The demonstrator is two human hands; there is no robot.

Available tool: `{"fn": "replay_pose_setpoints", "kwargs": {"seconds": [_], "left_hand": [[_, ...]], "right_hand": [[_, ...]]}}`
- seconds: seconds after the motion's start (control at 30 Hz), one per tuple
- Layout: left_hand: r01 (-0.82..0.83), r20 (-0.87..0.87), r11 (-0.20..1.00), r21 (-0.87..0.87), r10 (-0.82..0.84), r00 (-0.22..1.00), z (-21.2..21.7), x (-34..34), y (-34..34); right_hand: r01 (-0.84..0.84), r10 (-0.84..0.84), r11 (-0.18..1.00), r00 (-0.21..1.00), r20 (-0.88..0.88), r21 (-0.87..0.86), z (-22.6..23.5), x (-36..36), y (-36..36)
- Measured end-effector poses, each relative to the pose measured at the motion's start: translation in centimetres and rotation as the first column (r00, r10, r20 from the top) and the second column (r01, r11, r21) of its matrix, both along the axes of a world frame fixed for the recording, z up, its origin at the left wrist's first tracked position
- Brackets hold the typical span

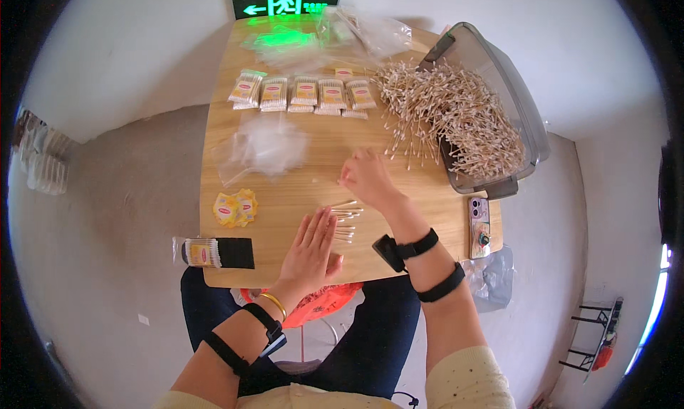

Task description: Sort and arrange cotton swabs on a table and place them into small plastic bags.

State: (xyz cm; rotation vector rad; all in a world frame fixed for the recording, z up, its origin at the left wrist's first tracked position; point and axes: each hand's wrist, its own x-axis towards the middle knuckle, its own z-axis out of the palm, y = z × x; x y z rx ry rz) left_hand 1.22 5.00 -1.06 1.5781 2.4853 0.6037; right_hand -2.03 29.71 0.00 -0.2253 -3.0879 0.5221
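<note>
My left hand [310, 249] lies with fingers stretched out and together against a small group of cotton swabs [348, 220] on the wooden table. The swabs lie roughly side by side, and their left ends are hidden by that hand. Farther off, my right hand [367, 177] hovers over the table with its fingers curled in. What it holds, if anything, cannot be made out. To the left of my hands sit a pile of yellow-and-white printed cards [235, 208] and a loose stack of clear plastic bags [269, 145].
A grey plastic bin [524, 117] on its side spills many loose swabs [470, 117] at the right. Filled swab packets [305, 92] line the back, near more clear bags [363, 35]. Another packet [202, 253] lies at the left front corner; a phone [479, 209] is at the right edge.
</note>
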Motion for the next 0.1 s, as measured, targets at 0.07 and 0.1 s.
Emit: {"fn": "replay_pose_setpoints", "kwargs": {"seconds": [0.07, 0.1], "left_hand": [[-0.007, 0.006, 1.0, -0.01, 0.007, 1.0, 0.0, 0.0, 0.1], [-0.011, 0.015, 1.0, -0.01, 0.012, 1.0, -0.1, 0.0, 0.2]], "right_hand": [[0.006, -0.002, 0.997, 0.999, 0.045, -0.076, 0.2, 1.7, -0.4], [0.006, 0.008, 0.988, 0.996, 0.09, -0.154, 0.3, 2.6, -0.5]]}}
